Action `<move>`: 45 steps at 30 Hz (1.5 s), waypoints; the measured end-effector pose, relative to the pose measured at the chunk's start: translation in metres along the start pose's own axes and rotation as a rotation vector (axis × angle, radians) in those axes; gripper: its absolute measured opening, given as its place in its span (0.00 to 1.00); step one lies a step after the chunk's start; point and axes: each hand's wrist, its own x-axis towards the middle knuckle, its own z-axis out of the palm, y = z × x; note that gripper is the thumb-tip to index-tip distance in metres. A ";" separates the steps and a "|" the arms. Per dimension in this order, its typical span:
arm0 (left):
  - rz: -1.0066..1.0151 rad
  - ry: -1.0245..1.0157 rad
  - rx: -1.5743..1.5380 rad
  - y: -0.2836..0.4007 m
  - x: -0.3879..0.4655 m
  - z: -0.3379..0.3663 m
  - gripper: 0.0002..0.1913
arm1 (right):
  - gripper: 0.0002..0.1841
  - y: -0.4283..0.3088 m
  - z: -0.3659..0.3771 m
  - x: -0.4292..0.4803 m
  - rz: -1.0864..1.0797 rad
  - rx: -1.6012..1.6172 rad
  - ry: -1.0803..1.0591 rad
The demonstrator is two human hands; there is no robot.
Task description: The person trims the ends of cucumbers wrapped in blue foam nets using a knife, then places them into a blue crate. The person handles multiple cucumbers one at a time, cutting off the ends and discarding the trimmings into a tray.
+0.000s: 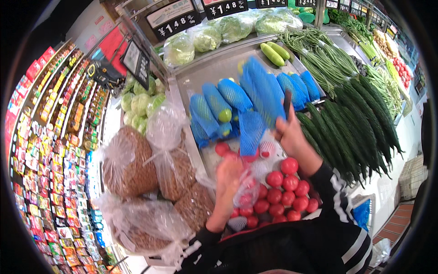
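My right hand (291, 132) is raised over the metal display tray (191, 70), with a dark, narrow object upright at its fingers. Against its fingertips is the lower end of a gourd-like vegetable in blue foam netting (261, 90), blurred by motion; the exact grip is unclear. My left hand (228, 174), also blurred, is over the tomatoes beside a clear plastic bag (248, 195); whether it holds the bag cannot be told. More netted vegetables (234, 94) lie in a row behind, and a loose piece of blue netting (250, 132) hangs between the hands. Red tomatoes (274, 196) fill the near part.
Dark green cucumbers (345, 126) and long beans (318, 54) lie to the right. Two light green gourds (272, 54) and wrapped cabbages (236, 29) are farther back. Clear bags of brown dry goods (128, 164) stand at the left. Price signs (174, 20) hang above, and packed shelves line the far left.
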 end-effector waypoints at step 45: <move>0.130 -1.081 0.622 -0.004 -0.154 0.157 0.34 | 0.16 -0.104 -0.035 -0.446 -0.754 -1.351 0.335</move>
